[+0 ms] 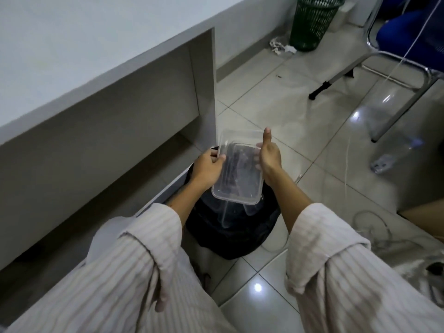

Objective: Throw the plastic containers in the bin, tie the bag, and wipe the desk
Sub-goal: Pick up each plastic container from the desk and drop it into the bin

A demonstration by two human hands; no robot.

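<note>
Head view: a clear plastic container, seemingly more than one nested together, is held in the air directly above the black bag lining a bin on the tiled floor, just beside the end panel of the counter. The left hand grips the container's left rim, with the fingers curled over the edge. The right hand is pressed against the right side, thumb raised upward and fingers partly hidden behind the clear wall; its grip is taken to be a loose clasp on the container.

The container is judged to be light, thin-walled and somewhat flexible, with smooth sides that could slip, so the stiffer rim is the better place to be held. Little care against breakage seems needed. From this position, a simple release over the bag opening should be enough.

A green mesh basket stands well apart by the far wall, near a blue chair.
</note>
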